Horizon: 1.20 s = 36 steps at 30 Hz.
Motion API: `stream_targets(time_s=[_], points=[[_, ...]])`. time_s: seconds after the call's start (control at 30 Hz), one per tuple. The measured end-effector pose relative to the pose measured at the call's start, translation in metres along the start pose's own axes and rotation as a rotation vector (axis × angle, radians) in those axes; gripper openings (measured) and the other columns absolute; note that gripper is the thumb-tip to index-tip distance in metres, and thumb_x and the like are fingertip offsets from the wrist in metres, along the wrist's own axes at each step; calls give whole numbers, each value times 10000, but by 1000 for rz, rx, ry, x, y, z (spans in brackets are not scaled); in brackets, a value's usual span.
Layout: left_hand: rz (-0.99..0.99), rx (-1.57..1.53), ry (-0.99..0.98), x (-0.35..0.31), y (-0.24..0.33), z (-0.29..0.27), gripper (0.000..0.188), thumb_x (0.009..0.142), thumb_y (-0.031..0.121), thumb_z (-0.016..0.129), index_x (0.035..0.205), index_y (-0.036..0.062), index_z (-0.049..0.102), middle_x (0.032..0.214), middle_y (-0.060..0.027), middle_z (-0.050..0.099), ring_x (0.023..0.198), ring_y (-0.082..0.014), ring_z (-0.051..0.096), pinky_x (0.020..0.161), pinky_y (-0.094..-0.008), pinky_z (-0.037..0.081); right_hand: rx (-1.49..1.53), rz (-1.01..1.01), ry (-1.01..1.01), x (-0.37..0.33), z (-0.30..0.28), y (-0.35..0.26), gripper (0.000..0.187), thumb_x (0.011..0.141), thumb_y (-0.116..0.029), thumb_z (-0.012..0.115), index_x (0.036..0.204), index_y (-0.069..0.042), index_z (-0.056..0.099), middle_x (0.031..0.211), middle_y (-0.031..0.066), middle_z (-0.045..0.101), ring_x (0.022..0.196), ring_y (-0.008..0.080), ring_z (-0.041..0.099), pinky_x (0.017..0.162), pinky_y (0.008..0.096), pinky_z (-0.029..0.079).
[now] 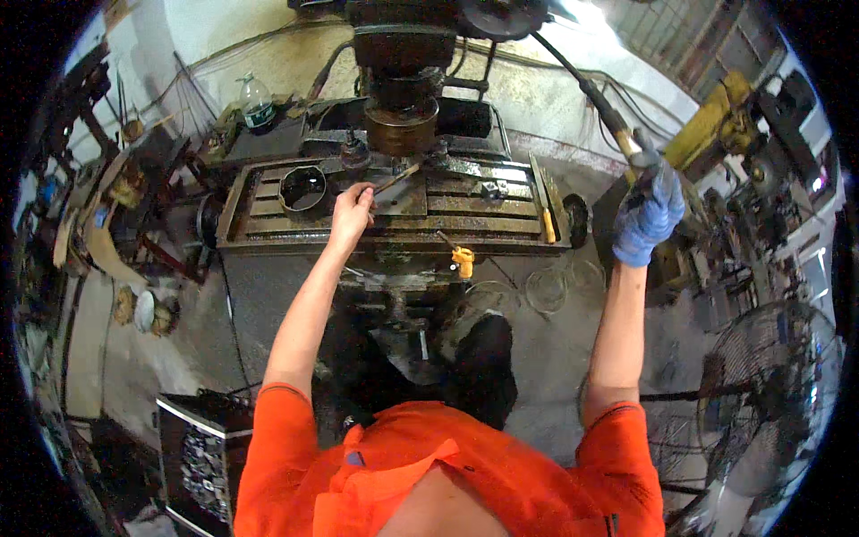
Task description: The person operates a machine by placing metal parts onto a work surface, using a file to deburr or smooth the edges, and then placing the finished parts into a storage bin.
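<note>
My left hand (353,211) is bare and pinches a thin brush-like stick (395,179). Its brownish tip points up and to the right, just below the round metal cutter head (401,134) of a milling machine. Under the stick lies the slotted machine table (456,225), wet and dark. To the left of that hand, a round tin (303,189) with dark liquid stands on the table. Far to the right, my right hand (651,215), in a blue glove, is closed round the end of a long dark lever (601,106); its grip is partly hidden by the fingers.
A small metal block (493,190) and a yellow-handled tool (548,224) lie on the table's right side. A yellow air gun (463,259) hangs at the front edge. A fan (765,385) stands at lower right, a box of metal parts (204,465) at lower left.
</note>
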<state>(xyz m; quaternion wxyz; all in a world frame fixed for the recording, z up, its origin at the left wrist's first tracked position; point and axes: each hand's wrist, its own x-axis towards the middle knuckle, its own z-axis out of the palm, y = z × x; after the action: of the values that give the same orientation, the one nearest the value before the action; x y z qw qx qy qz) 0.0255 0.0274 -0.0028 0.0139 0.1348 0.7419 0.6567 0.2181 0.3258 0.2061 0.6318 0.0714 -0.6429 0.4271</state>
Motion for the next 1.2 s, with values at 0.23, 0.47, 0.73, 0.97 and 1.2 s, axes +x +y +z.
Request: stream_targets(time_s=[0.23,0.47,0.73,0.97,1.2], points=[[57,-18,21,5,2,4,239,887,164,463,1014,-16,555,670,-59,547,444,-82,467,408,-233,370,184,49,-30,17,-7,-1,244,793,-140,574,966,29,603,895,63,626,800,117,566,738,228,431],[60,-9,43,13,0,7,230,886,169,467,1001,-8,558,661,-42,527,466,-80,461,423,-233,379,274,-19,-66,54,4,-2,325,776,-210,577,986,35,609,900,87,631,804,144,576,743,262,443],[52,57,153,22,-3,27,237,879,165,476,1012,-13,559,681,-54,536,460,-92,453,430,-249,378,-578,-808,-207,155,-39,15,302,766,-195,550,969,23,601,935,79,621,833,176,588,753,300,459],[132,195,331,32,-35,-1,195,853,139,503,941,-12,591,661,-111,585,578,-172,545,558,-308,428,16,-401,-248,195,35,-38,284,818,-235,480,746,1,620,695,96,609,620,186,561,609,275,439],[321,531,390,-6,18,-51,202,863,158,477,968,18,579,773,-157,617,723,-260,605,640,-348,447,-214,-283,-201,161,-5,-21,289,792,-48,523,1075,-14,566,1020,93,605,903,215,587,786,303,455]])
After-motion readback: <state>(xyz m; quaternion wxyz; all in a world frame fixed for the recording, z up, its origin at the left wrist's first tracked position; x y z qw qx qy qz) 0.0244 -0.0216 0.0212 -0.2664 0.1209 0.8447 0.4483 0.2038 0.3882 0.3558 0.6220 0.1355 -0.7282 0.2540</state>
